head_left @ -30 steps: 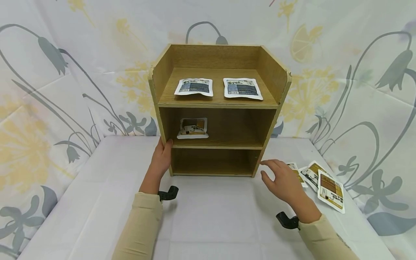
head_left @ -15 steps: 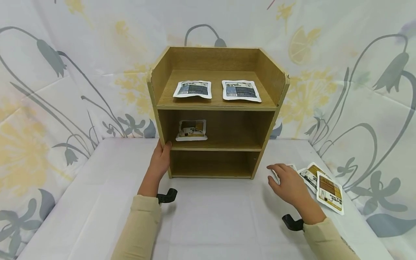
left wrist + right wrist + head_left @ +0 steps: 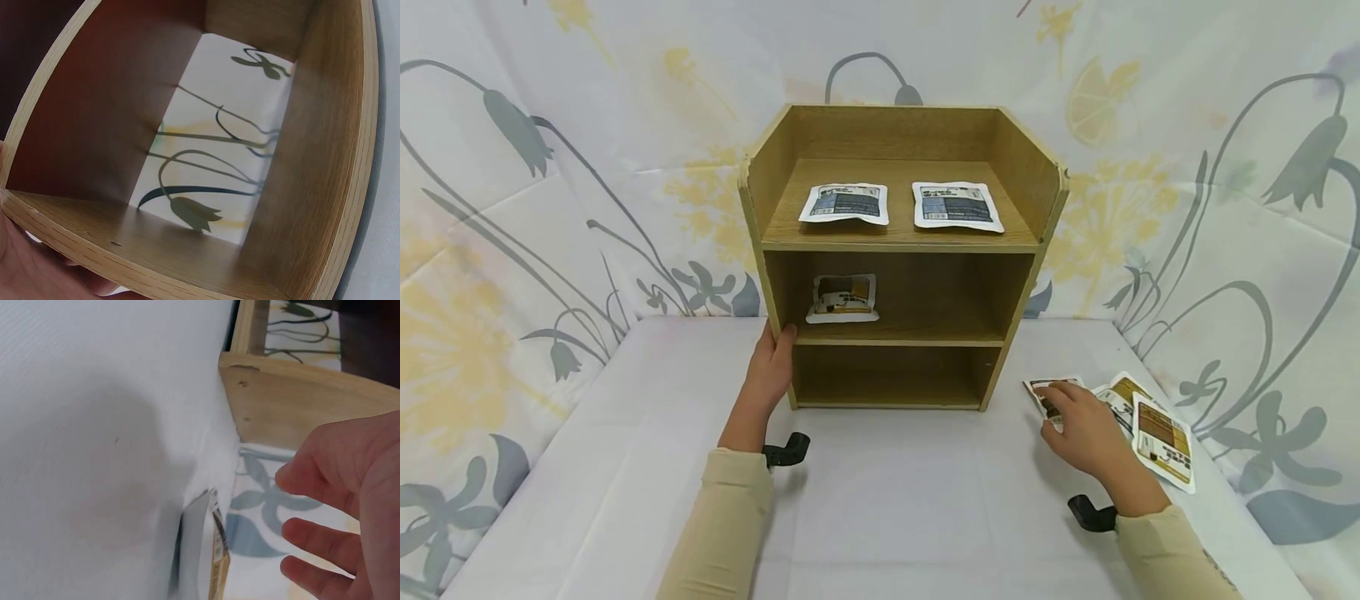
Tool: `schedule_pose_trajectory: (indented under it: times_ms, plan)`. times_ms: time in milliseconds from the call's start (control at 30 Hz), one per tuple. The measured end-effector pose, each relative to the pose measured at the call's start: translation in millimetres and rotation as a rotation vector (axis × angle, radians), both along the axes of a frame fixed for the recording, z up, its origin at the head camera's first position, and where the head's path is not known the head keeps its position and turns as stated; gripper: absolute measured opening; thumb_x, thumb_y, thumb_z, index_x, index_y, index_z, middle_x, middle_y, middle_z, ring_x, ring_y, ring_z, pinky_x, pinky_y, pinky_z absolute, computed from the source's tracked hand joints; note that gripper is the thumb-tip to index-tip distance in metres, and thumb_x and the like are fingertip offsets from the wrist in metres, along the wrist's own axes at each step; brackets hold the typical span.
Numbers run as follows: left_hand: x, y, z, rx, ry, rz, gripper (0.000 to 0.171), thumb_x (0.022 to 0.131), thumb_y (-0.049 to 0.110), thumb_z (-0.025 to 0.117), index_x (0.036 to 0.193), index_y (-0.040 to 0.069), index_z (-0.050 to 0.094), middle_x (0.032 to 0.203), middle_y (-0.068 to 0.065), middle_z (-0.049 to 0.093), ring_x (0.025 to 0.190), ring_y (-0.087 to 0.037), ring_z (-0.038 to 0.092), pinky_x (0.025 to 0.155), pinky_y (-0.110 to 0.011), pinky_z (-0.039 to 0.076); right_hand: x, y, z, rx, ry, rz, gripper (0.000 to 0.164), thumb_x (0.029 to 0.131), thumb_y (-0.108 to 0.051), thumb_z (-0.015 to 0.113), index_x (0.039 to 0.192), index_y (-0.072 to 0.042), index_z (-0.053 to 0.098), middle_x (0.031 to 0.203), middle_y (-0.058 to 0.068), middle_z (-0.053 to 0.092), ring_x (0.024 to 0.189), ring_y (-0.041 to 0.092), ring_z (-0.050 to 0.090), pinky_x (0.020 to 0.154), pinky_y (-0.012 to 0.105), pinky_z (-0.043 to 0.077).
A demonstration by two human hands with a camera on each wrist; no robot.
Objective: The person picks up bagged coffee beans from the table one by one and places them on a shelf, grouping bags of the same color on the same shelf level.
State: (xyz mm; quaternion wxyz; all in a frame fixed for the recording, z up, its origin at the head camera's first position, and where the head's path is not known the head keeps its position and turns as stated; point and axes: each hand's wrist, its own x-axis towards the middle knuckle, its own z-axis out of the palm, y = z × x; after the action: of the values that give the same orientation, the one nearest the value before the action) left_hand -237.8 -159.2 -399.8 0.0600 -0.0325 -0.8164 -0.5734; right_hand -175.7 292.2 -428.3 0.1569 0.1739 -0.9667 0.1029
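A small wooden shelf unit (image 3: 940,327) stands on the white-covered table. My left hand (image 3: 765,371) grips its left side panel, thumb at the front edge. The left wrist view shows that hand (image 3: 28,265) by the shelf's wooden edge (image 3: 350,206). Over a white-edged packet (image 3: 1036,392) to the right of the shelf, my right hand (image 3: 1090,433) hovers with fingers loosely bent, partly covering it. In the right wrist view that hand (image 3: 350,506) holds nothing and is apart from the packet (image 3: 220,556).
Two packets with blue labels, one left (image 3: 847,202) and one right (image 3: 957,206), lie on the top shelf. A brown-and-yellow packet (image 3: 843,298) leans on the middle shelf at left. More packets (image 3: 1163,442) overlap at the table's right. Patterned cloth (image 3: 1240,208) hangs behind.
My right hand has moved rightward from beside the shelf's right side to above the nearest loose packet, uncovering its left part. The left hand keeps its hold on the shelf.
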Motion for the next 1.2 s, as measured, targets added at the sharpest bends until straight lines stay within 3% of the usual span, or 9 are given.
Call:
schedule_pose_trajectory:
  times_ms: [367, 667, 967, 1200]
  plan:
    - [-1.1, 0.2, -1.4, -0.002, -0.002, 0.011, 0.063, 0.103, 0.047, 0.027, 0.156, 0.016, 0.014, 0.155, -0.017, 0.031, 0.140, -0.035, 0.034, 0.115, -0.054, 0.027, 3.8, 10.4, -4.0, 0.071, -0.151, -0.053, 0.059, 0.074, -0.005, 0.062, 0.133, -0.003, 0.055, 0.135, 0.024, 0.052, 0.121, 0.048, 0.049, 0.091, 0.064, 0.042]
    - [-1.8, -0.2, -0.1, -0.004, 0.011, 0.008, 0.061, 0.103, 0.045, 0.027, 0.156, 0.016, 0.016, 0.154, -0.018, 0.032, 0.139, -0.036, 0.035, 0.114, -0.055, 0.028, 2.7, 18.3, -6.6, 0.085, -0.271, -0.070, 0.069, 0.072, -0.001, 0.064, 0.139, -0.006, 0.049, 0.147, 0.027, 0.038, 0.132, 0.055, 0.032, 0.091, 0.074, 0.034]
    - [-1.3, 0.4, 1.7, -0.001, 0.012, 0.000, 0.060, 0.104, 0.044, 0.027, 0.156, 0.016, 0.015, 0.155, -0.017, 0.031, 0.140, -0.035, 0.034, 0.115, -0.054, 0.027, -5.8, 23.8, -16.7, 0.096, -0.267, -0.085, 0.064, 0.076, 0.000, 0.059, 0.139, -0.005, 0.048, 0.146, 0.027, 0.039, 0.129, 0.053, 0.038, 0.090, 0.068, 0.040]
    - [-1.0, -0.1, 0.0, -0.003, 0.012, 0.005, 0.061, 0.104, 0.043, 0.027, 0.156, 0.015, 0.014, 0.155, -0.017, 0.031, 0.141, -0.034, 0.033, 0.116, -0.053, 0.026, -5.4, 24.2, -18.6, 0.102, -0.218, -0.072, 0.055, 0.082, -0.007, 0.066, 0.135, -0.004, 0.052, 0.141, 0.027, 0.045, 0.125, 0.051, 0.044, 0.091, 0.063, 0.044]
